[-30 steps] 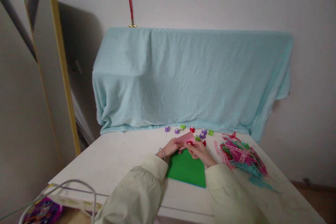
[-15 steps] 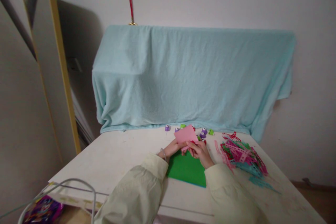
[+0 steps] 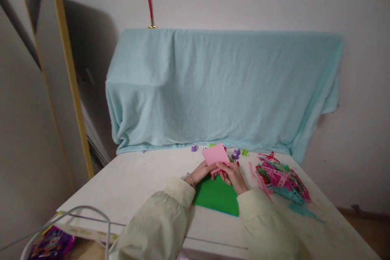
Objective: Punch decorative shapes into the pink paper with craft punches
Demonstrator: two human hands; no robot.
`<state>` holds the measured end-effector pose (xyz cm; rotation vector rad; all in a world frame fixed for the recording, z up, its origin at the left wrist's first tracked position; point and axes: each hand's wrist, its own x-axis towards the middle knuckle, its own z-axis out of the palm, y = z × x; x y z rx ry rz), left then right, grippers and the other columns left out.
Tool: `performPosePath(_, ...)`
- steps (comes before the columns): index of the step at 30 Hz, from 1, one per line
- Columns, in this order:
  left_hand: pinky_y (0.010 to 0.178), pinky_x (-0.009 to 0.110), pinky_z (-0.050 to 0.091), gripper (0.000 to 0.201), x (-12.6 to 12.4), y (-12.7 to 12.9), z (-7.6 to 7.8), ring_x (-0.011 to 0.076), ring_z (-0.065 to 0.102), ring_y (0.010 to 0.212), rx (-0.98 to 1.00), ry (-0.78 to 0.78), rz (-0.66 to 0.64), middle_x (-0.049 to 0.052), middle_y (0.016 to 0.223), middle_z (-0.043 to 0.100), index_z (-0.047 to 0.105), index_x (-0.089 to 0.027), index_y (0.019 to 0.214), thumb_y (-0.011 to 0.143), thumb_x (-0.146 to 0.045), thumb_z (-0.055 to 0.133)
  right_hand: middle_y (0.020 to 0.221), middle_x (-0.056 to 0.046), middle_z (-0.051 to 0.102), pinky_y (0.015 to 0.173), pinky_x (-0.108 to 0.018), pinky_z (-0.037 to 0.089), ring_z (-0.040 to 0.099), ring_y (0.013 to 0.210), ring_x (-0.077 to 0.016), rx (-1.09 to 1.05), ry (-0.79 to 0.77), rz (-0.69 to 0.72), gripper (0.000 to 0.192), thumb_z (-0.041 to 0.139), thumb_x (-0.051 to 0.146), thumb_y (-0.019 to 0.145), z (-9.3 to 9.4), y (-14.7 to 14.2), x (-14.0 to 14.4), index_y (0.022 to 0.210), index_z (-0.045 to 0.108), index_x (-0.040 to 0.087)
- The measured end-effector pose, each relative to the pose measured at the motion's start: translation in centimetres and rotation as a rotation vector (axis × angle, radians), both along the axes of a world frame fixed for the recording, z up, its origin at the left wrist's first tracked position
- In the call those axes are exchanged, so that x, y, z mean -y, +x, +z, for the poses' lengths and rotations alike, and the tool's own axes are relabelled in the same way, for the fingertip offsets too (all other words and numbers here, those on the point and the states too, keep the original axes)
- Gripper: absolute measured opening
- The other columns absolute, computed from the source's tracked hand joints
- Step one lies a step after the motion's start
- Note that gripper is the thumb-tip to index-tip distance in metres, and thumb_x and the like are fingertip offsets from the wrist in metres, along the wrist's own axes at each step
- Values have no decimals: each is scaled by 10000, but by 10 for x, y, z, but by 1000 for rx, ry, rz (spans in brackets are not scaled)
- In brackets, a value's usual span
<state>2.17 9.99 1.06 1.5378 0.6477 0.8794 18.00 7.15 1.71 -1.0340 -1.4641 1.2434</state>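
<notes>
A sheet of pink paper (image 3: 216, 154) is held up at the back of the table, its lower edge between both hands. My left hand (image 3: 201, 172), with a bracelet at the wrist, is closed on the paper's lower left. Close beside it, my right hand (image 3: 233, 174) has its fingers curled around a small red paper punch at the paper's lower edge; the fingers hide most of it. Beneath the hands lies a stack of green paper (image 3: 215, 199) with a blue edge. Several small paper punches, among them a purple punch (image 3: 235, 155) and a green punch (image 3: 245, 152), stand just behind.
A heap of punched paper strips (image 3: 283, 180) lies on the right of the white table (image 3: 137, 187). Light blue cloth (image 3: 225, 89) hangs behind. At the front left, a shiny purple packet (image 3: 51, 243) lies below a grey cable (image 3: 88, 208). A gold-framed mirror (image 3: 65, 69) leans at left.
The pink paper has tilted slightly and its upper edge sits a little higher. Both hands keep nearly the same place and grip. The view has shifted very slightly.
</notes>
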Motion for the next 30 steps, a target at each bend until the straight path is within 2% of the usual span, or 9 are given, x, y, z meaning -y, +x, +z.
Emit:
performPosePath(7,524,239,394,485,3,-1,3,122,510,506,-14,1,18,56,600,594,612,-93,720,830,-548,483,367,26,419,346,-222,169,323,312,-57,16,9,-49,478,571,457,798,12,-4,8,438,514,148)
performPosePath(11,520,236,394,475,4,0,1,118,505,499,-14,11,41,54,602,595,614,-92,729,835,-536,483,374,26,406,354,-227,170,329,333,-63,21,12,-46,494,549,479,809,12,-4,9,444,502,150)
performPosePath(16,523,229,396,461,-1,1,-2,110,498,505,24,66,88,45,611,576,596,-93,733,846,-522,471,467,29,468,382,-216,193,366,403,-71,-42,32,-28,378,582,477,796,9,-6,5,603,534,155)
performPosePath(19,519,224,391,455,-5,0,-5,109,492,510,22,90,149,38,610,559,587,-91,735,833,-525,492,491,45,465,393,-214,182,340,415,-66,-84,26,6,317,616,464,776,9,-9,3,702,539,166)
performPosePath(24,521,220,371,489,-8,-3,-9,111,491,516,-91,187,237,33,570,560,603,-86,696,843,-532,466,477,53,430,406,-225,177,334,422,-69,-78,38,-11,352,627,483,760,12,-9,2,653,491,176)
performPosePath(30,518,213,349,525,-6,-5,-5,107,474,508,-168,278,298,12,543,558,606,-95,675,857,-550,418,472,55,418,405,-233,169,326,414,-72,-51,49,-5,356,593,487,786,9,-7,0,644,475,183)
